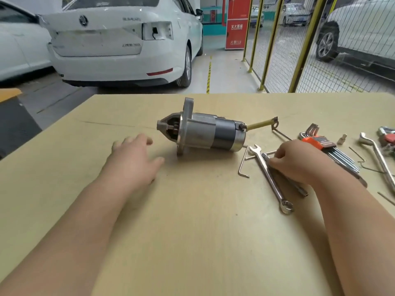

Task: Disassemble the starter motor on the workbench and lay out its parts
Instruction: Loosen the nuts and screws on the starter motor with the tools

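Centrally, the starter motor (205,131) lay on its side on the workbench (192,231), whole, gear end leftward, yellow lead (259,123) trailing right. Left hand (133,159): spread, palm down, just left of the motor, holding nothing. Right hand (299,160): fingers curled, pinching a tool beside the spanner (270,178). Bent key (243,165) lay between motor and spanner; key set (329,148) behind the right hand.

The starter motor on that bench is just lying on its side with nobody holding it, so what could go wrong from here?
1. The starter motor is round and lies loose; the left hand rests beside it, so it may roll when wrenched.
2. The right hand fingers crowded wrenches and could knock the loose hex key.
3. Its yellow lead could snag nearby tools.
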The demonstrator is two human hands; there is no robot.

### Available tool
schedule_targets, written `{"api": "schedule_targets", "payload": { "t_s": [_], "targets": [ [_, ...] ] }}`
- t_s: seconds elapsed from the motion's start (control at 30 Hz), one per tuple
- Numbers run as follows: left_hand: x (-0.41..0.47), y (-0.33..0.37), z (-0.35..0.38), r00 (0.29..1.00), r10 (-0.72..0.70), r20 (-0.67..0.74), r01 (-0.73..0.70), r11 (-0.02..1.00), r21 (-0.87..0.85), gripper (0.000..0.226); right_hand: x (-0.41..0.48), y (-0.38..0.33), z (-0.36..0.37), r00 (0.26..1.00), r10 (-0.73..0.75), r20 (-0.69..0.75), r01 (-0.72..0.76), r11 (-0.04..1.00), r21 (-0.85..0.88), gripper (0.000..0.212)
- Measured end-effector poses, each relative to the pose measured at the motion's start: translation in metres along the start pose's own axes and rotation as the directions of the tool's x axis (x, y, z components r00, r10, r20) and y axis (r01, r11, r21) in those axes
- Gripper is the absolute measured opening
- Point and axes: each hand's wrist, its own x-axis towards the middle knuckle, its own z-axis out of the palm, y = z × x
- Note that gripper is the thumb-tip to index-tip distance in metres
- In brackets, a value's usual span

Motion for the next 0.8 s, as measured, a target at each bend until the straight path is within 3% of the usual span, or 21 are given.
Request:
{"api": "schedule_targets", "payload": {
  "t_s": [0.1, 0.2, 0.23, 0.3, 0.37, 0.43, 0.47, 0.53, 0.6, 0.67, 0.73, 0.8],
  "targets": [
    [-0.023, -0.033, -0.002, 0.982, -0.072, 0.172, 0.061, 0.996, 0.068, 0.042, 0.001, -0.003, 0.002, 1.000, -0.011, 0.018, 0.012, 0.997, -0.078, 0.025],
    [-0.031, -0.036, -0.004, 0.984, -0.047, 0.170, 0.043, 0.999, 0.030, 0.026, -0.001, -0.006, 0.000, 0.999, -0.026, -0.019, 0.023, 0.992, -0.126, 0.030],
    [-0.032, -0.035, -0.003, 0.988, -0.016, 0.152, 0.007, 0.998, 0.060, 0.024, -0.005, -0.007, -0.001, 0.997, -0.043, -0.065, 0.040, 0.998, -0.052, 0.028],
    [-0.036, -0.031, -0.001, 0.991, 0.081, 0.107, -0.089, 0.994, 0.069, 0.022, -0.017, -0.012, -0.003, 0.985, -0.050, -0.167, 0.099, 0.949, 0.299, 0.019],
    [-0.043, -0.020, -0.001, 0.983, 0.170, 0.075, -0.158, 0.976, -0.152, 0.017, -0.030, -0.027, -0.008, 0.978, -0.015, -0.206, 0.155, 0.714, 0.683, 0.015],
    [-0.053, -0.003, -0.005, 0.961, 0.255, 0.107, -0.182, 0.875, -0.449, 0.022, -0.041, -0.048, -0.009, 0.991, -0.050, -0.127, 0.136, 0.295, 0.946, 0.017],
    [-0.057, 0.007, -0.006, 0.938, 0.322, 0.128, -0.212, 0.825, -0.524, 0.025, -0.045, -0.059, -0.010, 0.994, -0.086, -0.072, 0.080, 0.086, 0.993, 0.018],
    [-0.064, 0.028, -0.006, 0.857, 0.490, 0.159, -0.353, 0.783, -0.512, 0.023, -0.050, -0.076, -0.012, 0.992, -0.124, 0.032, -0.056, -0.192, 0.980, 0.019],
    [-0.069, 0.046, 0.000, 0.768, 0.609, 0.199, -0.495, 0.762, -0.418, 0.015, -0.051, -0.083, -0.013, 0.986, -0.113, 0.120, -0.155, -0.381, 0.911, 0.019],
    [-0.074, 0.061, 0.009, 0.727, 0.649, 0.225, -0.548, 0.746, -0.380, 0.012, -0.049, -0.082, -0.013, 0.977, -0.072, 0.201, -0.209, -0.525, 0.825, 0.024],
    [-0.079, 0.069, 0.019, 0.725, 0.662, 0.187, -0.583, 0.736, -0.344, 0.017, -0.048, -0.080, -0.012, 0.960, -0.058, 0.275, -0.253, -0.608, 0.753, 0.029],
    [-0.081, 0.073, 0.026, 0.717, 0.686, 0.123, -0.636, 0.716, -0.288, 0.037, -0.048, -0.080, -0.010, 0.939, -0.093, 0.331, -0.311, -0.641, 0.702, 0.033]
  ]
}}
